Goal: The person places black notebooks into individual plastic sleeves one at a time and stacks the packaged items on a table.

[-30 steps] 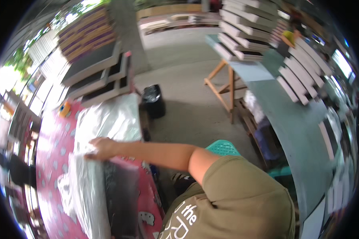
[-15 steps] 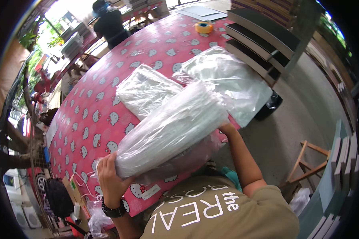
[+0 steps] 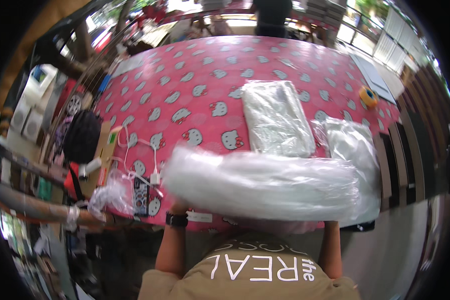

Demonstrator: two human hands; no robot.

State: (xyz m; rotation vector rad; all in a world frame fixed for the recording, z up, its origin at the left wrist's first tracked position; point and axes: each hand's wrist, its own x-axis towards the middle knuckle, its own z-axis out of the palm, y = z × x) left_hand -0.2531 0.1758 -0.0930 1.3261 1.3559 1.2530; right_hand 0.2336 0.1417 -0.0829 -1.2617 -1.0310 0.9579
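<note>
A thick, folded bundle of clear plastic sheeting (image 3: 260,185) spans the space in front of me, blurred by motion. Its left end is held by my left hand (image 3: 179,206), which shows only a little below the plastic; a dark band circles that wrist. The right end rests in my right hand (image 3: 330,225), whose fingers are hidden under the bundle. Just beyond lies a flat folded stack of clear plastic (image 3: 277,117) on the table. More clear plastic sheeting (image 3: 352,142) lies to the right, partly covered by the bundle.
A pink patterned cloth covers the table (image 3: 185,100). Orange tape (image 3: 368,96) and grey boards (image 3: 372,77) lie at far right, near stacked dark-topped slabs (image 3: 400,160). At left are a white cable (image 3: 155,165), crumpled plastic (image 3: 112,195) and a black bag (image 3: 82,135). A person (image 3: 272,15) is beyond.
The bundle has swung from a slant to nearly level, carried by both hands. My view has turned left, so the table now faces me squarely.
</note>
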